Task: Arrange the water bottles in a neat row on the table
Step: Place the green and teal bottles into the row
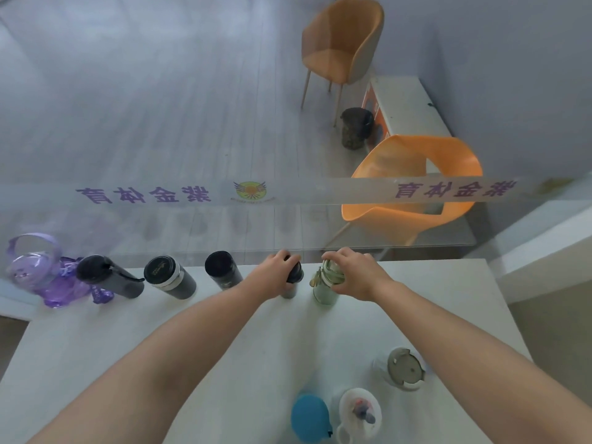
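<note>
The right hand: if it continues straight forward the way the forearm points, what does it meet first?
The right hand is already on the pale green bottle. Just beyond stands the glass panel at the table's far edge; probably that comes next, though depth is unclear.

1. we count nine bottles on the table (224, 347): six along the far edge, three near us.
2. of the far six, one is purple (35, 270), four are dark, one is pale green (326, 286).
3. two orange chairs stand beyond the glass.
</note>
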`<state>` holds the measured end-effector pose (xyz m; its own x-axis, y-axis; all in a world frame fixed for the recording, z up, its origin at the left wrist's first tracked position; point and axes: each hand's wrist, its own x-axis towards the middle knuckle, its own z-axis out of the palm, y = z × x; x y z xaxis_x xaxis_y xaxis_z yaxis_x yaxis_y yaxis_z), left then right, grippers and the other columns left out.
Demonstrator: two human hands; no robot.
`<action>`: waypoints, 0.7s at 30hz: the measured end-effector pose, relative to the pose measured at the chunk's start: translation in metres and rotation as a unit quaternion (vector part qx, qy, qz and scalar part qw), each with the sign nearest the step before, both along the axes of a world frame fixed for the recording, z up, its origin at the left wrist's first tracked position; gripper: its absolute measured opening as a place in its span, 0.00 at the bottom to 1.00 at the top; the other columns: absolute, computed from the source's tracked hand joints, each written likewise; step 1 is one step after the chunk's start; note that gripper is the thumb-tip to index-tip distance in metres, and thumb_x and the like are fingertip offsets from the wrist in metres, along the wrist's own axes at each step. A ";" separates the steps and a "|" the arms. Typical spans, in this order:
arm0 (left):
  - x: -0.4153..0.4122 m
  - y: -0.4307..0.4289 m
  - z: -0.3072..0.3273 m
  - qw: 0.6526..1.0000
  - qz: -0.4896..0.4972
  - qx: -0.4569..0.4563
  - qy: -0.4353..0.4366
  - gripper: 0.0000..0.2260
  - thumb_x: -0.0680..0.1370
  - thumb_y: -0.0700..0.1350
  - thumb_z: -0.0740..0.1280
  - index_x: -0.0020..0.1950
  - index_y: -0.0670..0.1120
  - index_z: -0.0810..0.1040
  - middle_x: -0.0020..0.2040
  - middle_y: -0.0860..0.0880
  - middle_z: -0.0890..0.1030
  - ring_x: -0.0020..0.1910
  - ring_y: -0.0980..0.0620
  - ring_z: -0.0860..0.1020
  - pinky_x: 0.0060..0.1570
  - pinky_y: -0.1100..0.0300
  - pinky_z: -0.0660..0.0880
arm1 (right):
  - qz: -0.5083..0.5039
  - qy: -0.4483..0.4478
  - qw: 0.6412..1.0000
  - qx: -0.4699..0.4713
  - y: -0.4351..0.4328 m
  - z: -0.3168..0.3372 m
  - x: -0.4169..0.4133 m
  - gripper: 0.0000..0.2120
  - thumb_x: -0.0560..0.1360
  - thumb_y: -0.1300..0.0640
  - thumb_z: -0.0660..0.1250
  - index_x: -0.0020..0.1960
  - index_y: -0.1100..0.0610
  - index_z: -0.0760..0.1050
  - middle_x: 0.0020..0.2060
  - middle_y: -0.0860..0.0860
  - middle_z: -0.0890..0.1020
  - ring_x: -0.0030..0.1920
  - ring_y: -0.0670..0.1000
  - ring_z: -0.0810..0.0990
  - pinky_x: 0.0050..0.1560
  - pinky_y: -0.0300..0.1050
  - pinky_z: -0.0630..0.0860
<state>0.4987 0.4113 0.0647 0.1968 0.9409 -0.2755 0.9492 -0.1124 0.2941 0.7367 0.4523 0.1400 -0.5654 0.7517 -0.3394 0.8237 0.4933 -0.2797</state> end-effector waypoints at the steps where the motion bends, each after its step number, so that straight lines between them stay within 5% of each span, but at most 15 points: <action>1: 0.001 0.001 -0.001 1.000 0.000 0.000 -0.002 0.29 0.73 0.47 0.72 0.71 0.50 0.65 0.64 0.45 0.71 0.56 0.39 0.75 0.53 0.47 0.76 | -0.001 0.001 1.000 0.001 0.002 0.000 0.000 0.31 0.73 0.46 0.72 0.74 0.44 0.65 0.67 0.50 0.73 0.61 0.57 0.77 0.65 0.53 0.68; 9: 0.004 -0.002 -0.004 1.000 -0.025 0.004 0.014 0.30 0.74 0.51 0.71 0.72 0.53 0.62 0.65 0.47 0.68 0.60 0.41 0.73 0.51 0.46 0.77 | -0.001 -0.001 1.000 0.013 0.012 -0.001 0.000 0.31 0.73 0.48 0.72 0.73 0.44 0.66 0.66 0.51 0.74 0.61 0.57 0.77 0.64 0.53 0.68; 14: 0.006 -0.008 0.004 0.998 -0.034 0.045 0.040 0.41 0.72 0.65 0.69 0.79 0.54 0.55 0.76 0.48 0.61 0.73 0.42 0.62 0.70 0.46 0.63 | -0.007 -0.004 1.000 -0.001 0.019 -0.002 -0.004 0.30 0.73 0.50 0.72 0.72 0.44 0.67 0.66 0.51 0.73 0.62 0.58 0.77 0.65 0.55 0.67; 21: 0.010 -0.020 0.005 0.993 -0.055 0.095 0.041 0.39 0.71 0.66 0.69 0.77 0.54 0.57 0.74 0.48 0.65 0.72 0.43 0.64 0.72 0.48 0.62 | -0.035 -0.021 0.999 -0.018 0.025 0.001 0.001 0.30 0.73 0.51 0.72 0.72 0.44 0.66 0.67 0.51 0.72 0.62 0.59 0.76 0.66 0.56 0.66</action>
<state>0.5088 0.3918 0.0692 0.2852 0.9515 -0.1152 0.9481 -0.2624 0.1797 0.7380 0.4770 0.1409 -0.4966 0.7758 -0.3891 0.8672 0.4249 -0.2596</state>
